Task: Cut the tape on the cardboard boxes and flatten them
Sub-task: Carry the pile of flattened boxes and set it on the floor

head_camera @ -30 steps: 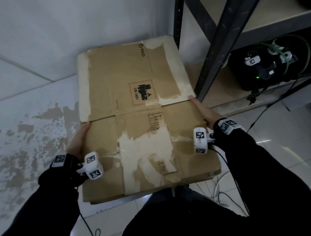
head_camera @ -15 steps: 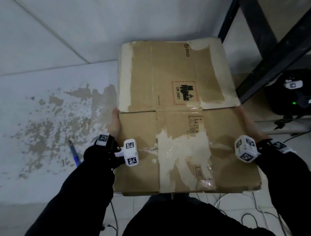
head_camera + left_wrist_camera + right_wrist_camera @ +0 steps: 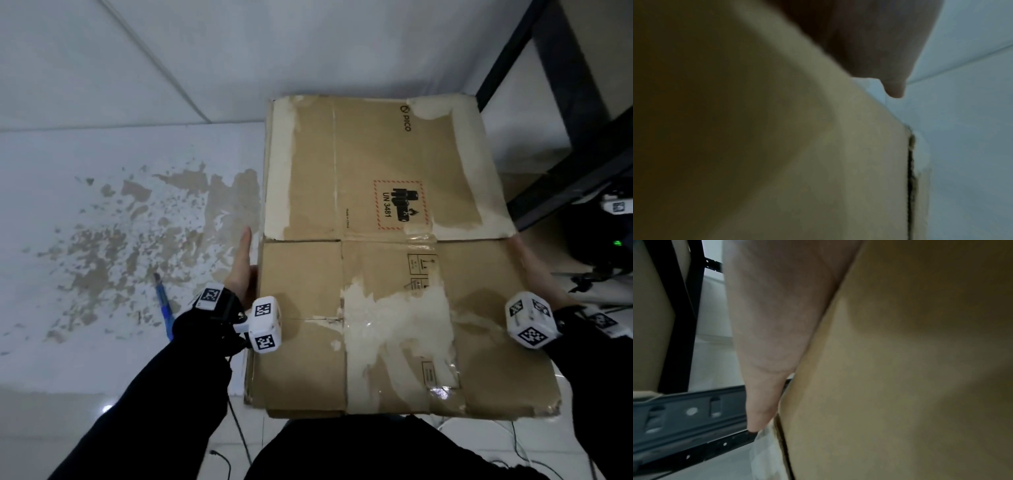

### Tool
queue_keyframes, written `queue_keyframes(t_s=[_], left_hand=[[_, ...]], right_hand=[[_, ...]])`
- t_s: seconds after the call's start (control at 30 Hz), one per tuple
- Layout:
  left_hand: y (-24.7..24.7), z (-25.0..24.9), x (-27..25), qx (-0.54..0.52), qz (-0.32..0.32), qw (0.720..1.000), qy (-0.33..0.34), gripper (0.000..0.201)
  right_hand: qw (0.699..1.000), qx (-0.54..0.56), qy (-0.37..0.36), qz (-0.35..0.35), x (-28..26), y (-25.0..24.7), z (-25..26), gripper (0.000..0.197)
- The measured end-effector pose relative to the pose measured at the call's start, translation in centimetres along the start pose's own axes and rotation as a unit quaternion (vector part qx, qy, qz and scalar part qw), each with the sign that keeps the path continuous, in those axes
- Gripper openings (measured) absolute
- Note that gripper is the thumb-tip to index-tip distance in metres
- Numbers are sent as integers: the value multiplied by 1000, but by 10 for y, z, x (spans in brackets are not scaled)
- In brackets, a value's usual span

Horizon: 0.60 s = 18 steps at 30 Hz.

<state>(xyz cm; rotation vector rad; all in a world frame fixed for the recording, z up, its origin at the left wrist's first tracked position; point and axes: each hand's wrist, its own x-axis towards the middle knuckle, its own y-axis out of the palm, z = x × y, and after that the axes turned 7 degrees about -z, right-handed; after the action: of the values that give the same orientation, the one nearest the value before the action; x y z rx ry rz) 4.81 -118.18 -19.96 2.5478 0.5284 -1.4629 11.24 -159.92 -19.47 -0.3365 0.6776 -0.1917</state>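
A flattened brown cardboard box (image 3: 383, 246), with torn white patches, clear tape remnants and a red-framed UN 3481 label, is held level in front of me in the head view. My left hand (image 3: 242, 262) lies flat against its left edge, fingers straight and pointing away. My right hand (image 3: 537, 277) presses the right edge the same way. The left wrist view shows the cardboard (image 3: 777, 154) close up beside my left hand (image 3: 879, 48). In the right wrist view the cardboard (image 3: 900, 369) runs along my right hand (image 3: 772, 321).
A blue pen-like tool (image 3: 163, 306) lies on the white floor left of my left wrist, by a brown stained patch (image 3: 137, 222). A black metal rack (image 3: 565, 102) stands at the right, with a black device (image 3: 609, 236) showing a green light. Cables (image 3: 513, 455) trail on the floor below.
The cardboard, carried between both hands, has swung left away from the rack. The stained floor and the blue tool have come into view. Both hands keep their places on its edges.
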Motion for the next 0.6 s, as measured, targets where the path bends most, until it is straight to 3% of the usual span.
queue_keyframes(t_s=[0.07,0.1,0.17,0.27,0.4,0.6], left_hand=[[2,-4,-4,-1,24,1000,-1,107],[1,-5,-5,7,33,999,8,103],[2,-11,-5,21,56,998,24,90],[6,-23,-6,63,61,995,42,70],[15,-37,2,72,8,994,85,43],[7,-33,9,36,1,995,91,41]], right_hand=[[999,27,37,9,-2,-2,8,53],[998,32,54,10,-1,-1,11,46],[996,37,56,52,-2,1,16,61],[996,68,52,24,10,2,17,97],[997,52,52,21,5,21,27,51],[994,74,62,43,3,21,42,31]])
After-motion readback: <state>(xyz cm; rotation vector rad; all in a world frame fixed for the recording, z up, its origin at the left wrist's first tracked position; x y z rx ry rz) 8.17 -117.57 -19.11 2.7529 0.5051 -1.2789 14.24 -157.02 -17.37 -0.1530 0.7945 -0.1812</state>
